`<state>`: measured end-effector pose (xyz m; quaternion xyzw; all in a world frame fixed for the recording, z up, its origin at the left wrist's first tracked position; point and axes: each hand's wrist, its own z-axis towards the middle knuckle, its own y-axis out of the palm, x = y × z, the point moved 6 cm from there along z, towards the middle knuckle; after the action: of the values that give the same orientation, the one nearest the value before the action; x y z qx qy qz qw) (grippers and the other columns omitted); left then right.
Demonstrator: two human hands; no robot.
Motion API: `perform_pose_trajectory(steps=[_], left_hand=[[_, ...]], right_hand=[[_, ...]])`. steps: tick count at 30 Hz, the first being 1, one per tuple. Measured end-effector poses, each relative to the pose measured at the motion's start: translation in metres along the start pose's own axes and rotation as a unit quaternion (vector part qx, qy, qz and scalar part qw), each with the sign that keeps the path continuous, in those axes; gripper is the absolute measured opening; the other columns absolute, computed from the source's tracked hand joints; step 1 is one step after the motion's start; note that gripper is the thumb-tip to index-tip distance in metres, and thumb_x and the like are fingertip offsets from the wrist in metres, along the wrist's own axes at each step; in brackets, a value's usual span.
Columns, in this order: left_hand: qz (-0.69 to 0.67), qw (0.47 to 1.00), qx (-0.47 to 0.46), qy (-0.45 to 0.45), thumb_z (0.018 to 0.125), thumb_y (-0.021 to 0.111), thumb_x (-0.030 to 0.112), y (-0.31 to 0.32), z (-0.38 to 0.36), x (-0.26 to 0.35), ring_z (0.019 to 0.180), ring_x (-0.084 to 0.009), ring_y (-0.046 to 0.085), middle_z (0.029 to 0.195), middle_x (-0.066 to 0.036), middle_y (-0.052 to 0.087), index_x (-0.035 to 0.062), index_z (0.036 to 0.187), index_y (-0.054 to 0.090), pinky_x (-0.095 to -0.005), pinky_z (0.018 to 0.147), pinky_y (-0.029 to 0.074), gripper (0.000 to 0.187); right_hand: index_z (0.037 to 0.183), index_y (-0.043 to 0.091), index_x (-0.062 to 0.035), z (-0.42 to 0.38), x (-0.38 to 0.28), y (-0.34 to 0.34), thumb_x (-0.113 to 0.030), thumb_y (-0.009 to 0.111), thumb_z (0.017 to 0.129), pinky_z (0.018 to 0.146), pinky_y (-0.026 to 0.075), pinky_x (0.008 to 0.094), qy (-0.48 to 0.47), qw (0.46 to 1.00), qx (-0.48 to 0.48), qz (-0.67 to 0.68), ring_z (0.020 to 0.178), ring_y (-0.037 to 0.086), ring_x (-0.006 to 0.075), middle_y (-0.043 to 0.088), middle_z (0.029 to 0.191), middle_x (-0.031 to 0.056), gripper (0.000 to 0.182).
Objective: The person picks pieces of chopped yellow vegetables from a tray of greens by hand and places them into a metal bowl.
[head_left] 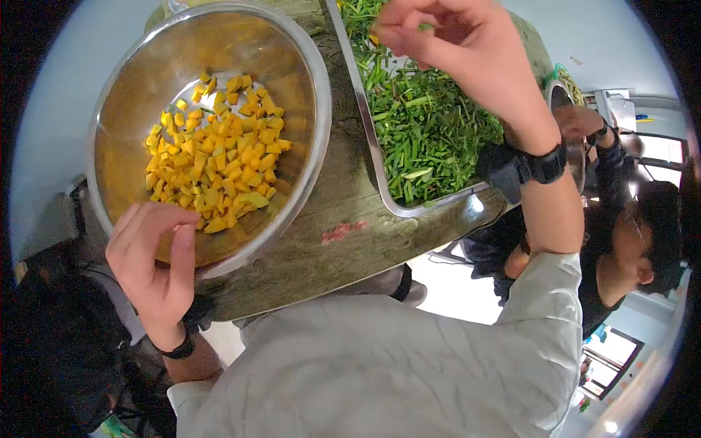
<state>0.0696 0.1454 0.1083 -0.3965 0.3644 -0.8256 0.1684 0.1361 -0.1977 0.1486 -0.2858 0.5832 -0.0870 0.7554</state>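
A large steel bowl (pixel 315 109) holds many diced yellow-orange cubes with some green skin, which look like pumpkin (pixel 226 157). My left hand (pixel 155 255) is over the bowl's near rim, thumb and forefinger brought together beside the cubes; whatever lies between the fingertips is hidden. To the right, a metal tray (pixel 378 164) is filled with chopped green stems and leaves (pixel 431 135). Above its far part is my right hand (pixel 460 44), with fingers curled together and a small bit of chopped greens (pixel 425 27) showing among them.
Bowl and tray stand on a greenish, stone-patterned table (pixel 292 270) with a reddish mark near its edge. At the right, a person in dark clothes (pixel 621 241) has a hand (pixel 580 120) at another metal container (pixel 573 157). Dark clothing (pixel 66 343) shows at the lower left.
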Motion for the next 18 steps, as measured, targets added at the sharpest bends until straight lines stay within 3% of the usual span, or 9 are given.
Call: perform_pose_trajectory(steps=[4, 7, 8, 10, 12, 13, 16, 18], left_hand=[[-0.004, 1.0, 0.011, -0.005, 0.083, 0.071, 0.001, 0.0, -0.001, -0.002, 0.074, -0.0327, 0.067, 0.082, -0.013, 0.071, 0.0009, 0.088, 0.069, -0.039, 0.072, 0.051, 0.005], [-0.012, 1.0, 0.01, -0.017, 0.082, 0.072, 0.0, -0.003, 0.0, 0.0, 0.073, -0.0322, 0.067, 0.081, -0.013, 0.071, 0.0008, 0.087, 0.07, -0.0386, 0.07, 0.051, 0.005], [-0.016, 1.0, 0.01, -0.025, 0.082, 0.072, 0.0, -0.003, 0.0, 0.0, 0.072, -0.032, 0.067, 0.08, -0.013, 0.07, 0.0007, 0.086, 0.071, -0.0385, 0.069, 0.051, 0.005], [-0.025, 0.999, 0.022, -0.026, 0.081, 0.073, -0.001, -0.004, 0.0, 0.001, 0.071, -0.0323, 0.067, 0.079, -0.013, 0.07, 0.0009, 0.085, 0.071, -0.0382, 0.067, 0.051, 0.005], [-0.029, 0.999, 0.029, -0.016, 0.081, 0.073, -0.001, -0.004, 0.001, 0.0, 0.07, -0.0327, 0.067, 0.079, -0.014, 0.07, 0.0012, 0.085, 0.071, -0.038, 0.066, 0.051, 0.005], [-0.028, 0.999, 0.031, -0.008, 0.081, 0.074, 0.0, -0.005, 0.001, 0.0, 0.07, -0.0329, 0.067, 0.079, -0.014, 0.07, 0.0014, 0.085, 0.071, -0.038, 0.066, 0.051, 0.005], [-0.03, 0.999, 0.034, 0.002, 0.081, 0.074, 0.0, -0.004, 0.001, -0.001, 0.071, -0.0332, 0.068, 0.079, -0.014, 0.07, 0.002, 0.085, 0.072, -0.038, 0.066, 0.051, 0.005], [-0.031, 0.999, 0.029, -0.007, 0.081, 0.075, 0.001, -0.005, -0.002, -0.001, 0.071, -0.033, 0.068, 0.079, -0.014, 0.07, 0.0023, 0.085, 0.072, -0.0381, 0.066, 0.051, 0.005]], right_hand=[[0.116, 0.076, -0.0037, 0.024, -0.046, 0.019, -0.001, 0.073, 0.099, 0.067, 0.051, 0.0212, -0.06, 0.997, -0.002, 0.047, 0.08, 0.066, 0.006, 0.078, 0.101, 0.0042, 0.018], [0.111, 0.076, -0.0026, 0.045, -0.02, -0.007, -0.011, 0.073, 0.1, 0.07, 0.055, 0.0245, 0.029, 0.999, -0.031, 0.031, 0.083, 0.068, 0.0078, 0.077, 0.101, 0.0036, 0.014], [0.102, 0.077, -0.0037, 0.049, 0.003, -0.01, -0.021, 0.075, 0.101, 0.07, 0.056, 0.0275, 0.0, 0.998, -0.005, -0.061, 0.083, 0.069, 0.0084, 0.076, 0.095, 0.0015, 0.018], [0.104, 0.079, -0.0037, 0.049, 0.064, -0.019, -0.025, 0.073, 0.101, 0.067, 0.057, 0.0276, 0.125, 0.976, -0.048, -0.171, 0.079, 0.07, 0.0072, 0.077, 0.091, 0.0009, 0.022], [0.098, 0.08, -0.0051, 0.047, 0.111, -0.021, -0.027, 0.078, 0.094, 0.069, 0.058, 0.0318, 0.139, 0.962, -0.047, -0.231, 0.075, 0.073, 0.014, 0.077, 0.085, 0.0084, 0.022], [0.095, 0.081, -0.0058, 0.046, 0.12, -0.02, -0.028, 0.081, 0.091, 0.07, 0.059, 0.0339, 0.147, 0.953, -0.046, -0.261, 0.072, 0.074, 0.0174, 0.077, 0.082, 0.0121, 0.022], [0.101, 0.08, -0.0038, 0.044, 0.134, -0.013, -0.027, 0.078, 0.097, 0.068, 0.059, 0.0307, 0.155, 0.93, -0.069, -0.327, 0.074, 0.073, 0.0125, 0.078, 0.083, 0.0058, 0.024], [0.101, 0.08, -0.0039, 0.045, 0.141, -0.01, -0.027, 0.08, 0.095, 0.07, 0.06, 0.034, 0.105, 0.913, -0.047, -0.392, 0.075, 0.074, 0.0171, 0.078, 0.084, 0.0086, 0.024]])
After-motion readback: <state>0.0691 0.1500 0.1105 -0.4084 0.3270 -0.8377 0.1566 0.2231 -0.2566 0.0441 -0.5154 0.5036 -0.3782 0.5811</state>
